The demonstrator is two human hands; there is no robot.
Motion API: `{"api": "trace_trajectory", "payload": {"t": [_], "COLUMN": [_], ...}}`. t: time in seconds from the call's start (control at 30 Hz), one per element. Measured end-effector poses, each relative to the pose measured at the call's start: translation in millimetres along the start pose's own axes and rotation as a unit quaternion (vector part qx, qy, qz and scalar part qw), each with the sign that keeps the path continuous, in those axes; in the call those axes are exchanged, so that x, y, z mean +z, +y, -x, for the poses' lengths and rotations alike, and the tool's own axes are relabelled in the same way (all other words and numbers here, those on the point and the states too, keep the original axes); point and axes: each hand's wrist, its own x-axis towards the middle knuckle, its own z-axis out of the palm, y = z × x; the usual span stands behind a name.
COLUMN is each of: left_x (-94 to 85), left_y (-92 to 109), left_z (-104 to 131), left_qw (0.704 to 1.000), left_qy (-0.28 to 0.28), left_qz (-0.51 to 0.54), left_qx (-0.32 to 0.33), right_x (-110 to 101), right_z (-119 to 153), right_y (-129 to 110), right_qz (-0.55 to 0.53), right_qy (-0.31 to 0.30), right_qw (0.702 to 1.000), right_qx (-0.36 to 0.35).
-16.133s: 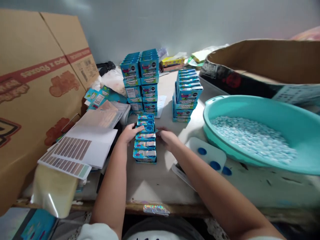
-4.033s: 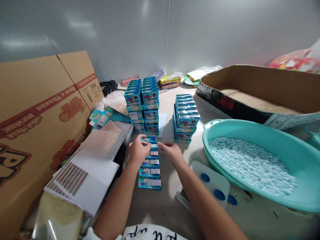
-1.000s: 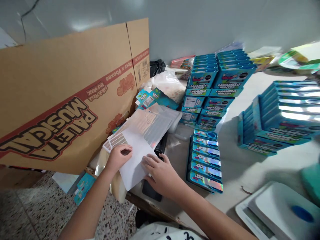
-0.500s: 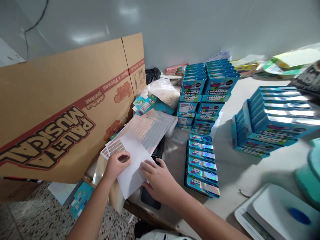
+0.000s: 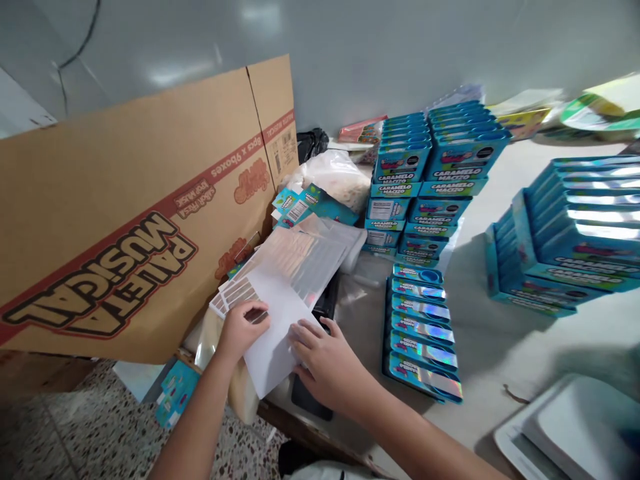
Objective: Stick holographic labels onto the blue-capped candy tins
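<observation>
A white sheet of paper (image 5: pixel 275 340) lies slanted over sheets printed with brown strips (image 5: pixel 239 293). My left hand (image 5: pixel 244 328) is at its left edge, thumb and forefinger curled together in a pinch over the paper. Whatever is between those fingertips is too small to make out. My right hand (image 5: pixel 327 357) rests flat on the sheet's right side with its fingers spread. Beneath and behind are clear-looking plastic sheets (image 5: pixel 325 257). A dark flat object (image 5: pixel 311 400) shows partly under my right hand.
A large cardboard sheet (image 5: pixel 150 167) leans at left. Blue candy boxes marked Caramelo Macizo (image 5: pixel 443 180) stand stacked behind, with another stack (image 5: pixel 580 233) at right. A row of shiny blue packs (image 5: pixel 423 333) sits beside my right arm. A white device (image 5: pixel 575 427) stands front right.
The view has shifted slightly, so the boxes appear farther right. Both hands keep nearly the same places on the white sheet.
</observation>
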Motion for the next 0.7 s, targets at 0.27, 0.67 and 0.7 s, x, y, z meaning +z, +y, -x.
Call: {"api": "trace_trajectory", "payload": {"t": [0.27, 0.67, 0.7], "left_x": [-1.0, -0.5, -1.1], "left_y": [-0.4, 2.3, 2.3], "left_z": [-0.9, -0.6, -0.5], "left_qw": [1.000, 1.000, 1.000], "left_qy": [-0.008, 0.004, 0.005], "left_qz": [0.000, -0.001, -0.001], "left_qx": [-0.012, -0.014, -0.014], "right_x": [1.1, -1.2, -0.7], "right_z": [1.1, -2.6, -2.1], "right_y": [0.6, -0.1, -0.1], "right_qz": [-0.019, -0.022, -0.024], "right_qy": [0.004, -0.002, -0.004], "right_qw": [1.000, 1.000, 1.000], "right_qx": [0.008, 0.000, 0.003]}}
